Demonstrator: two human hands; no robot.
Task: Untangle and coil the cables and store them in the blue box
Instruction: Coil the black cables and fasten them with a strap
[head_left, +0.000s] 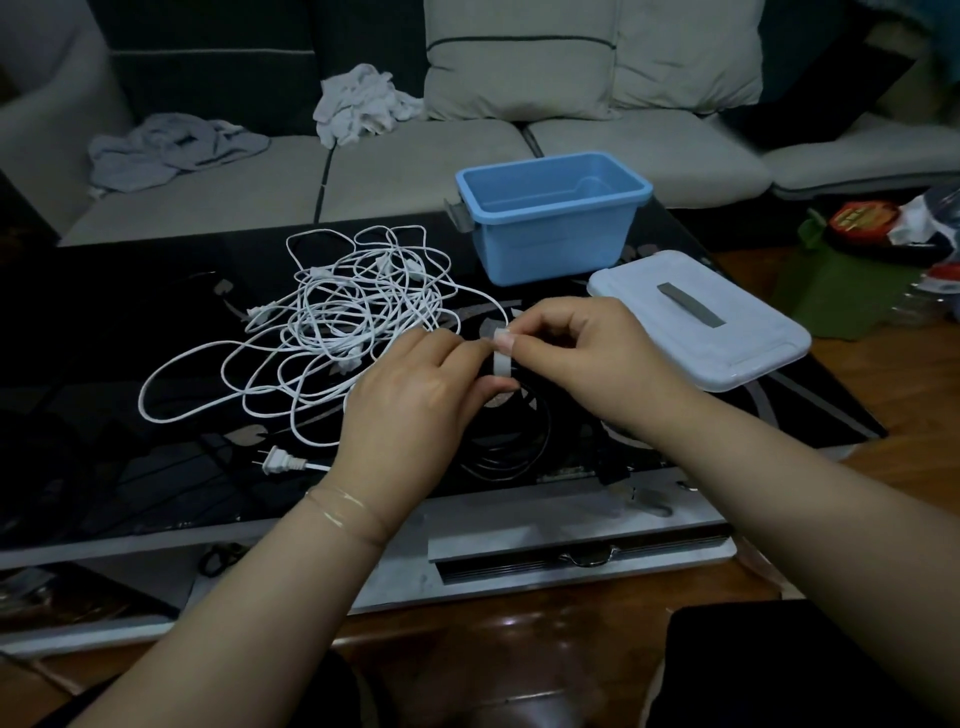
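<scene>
A tangled white cable (332, 332) lies spread over the black glass table (130, 467), its two-pin plug (278, 461) near the front edge. A coiled black cable (511, 441) hangs below my hands. My left hand (410, 400) grips the top of that coil. My right hand (582, 353) pinches a white strap (502, 358) that wraps the coil between both hands. The open blue box (553, 215) stands at the table's back with nothing in it.
The box's white lid (696, 317) lies to the right of my hands. A grey sofa (415, 166) with crumpled cloths runs behind the table. Scissors (221, 558) rest on the lower shelf. A green bag and packets sit on the floor at right.
</scene>
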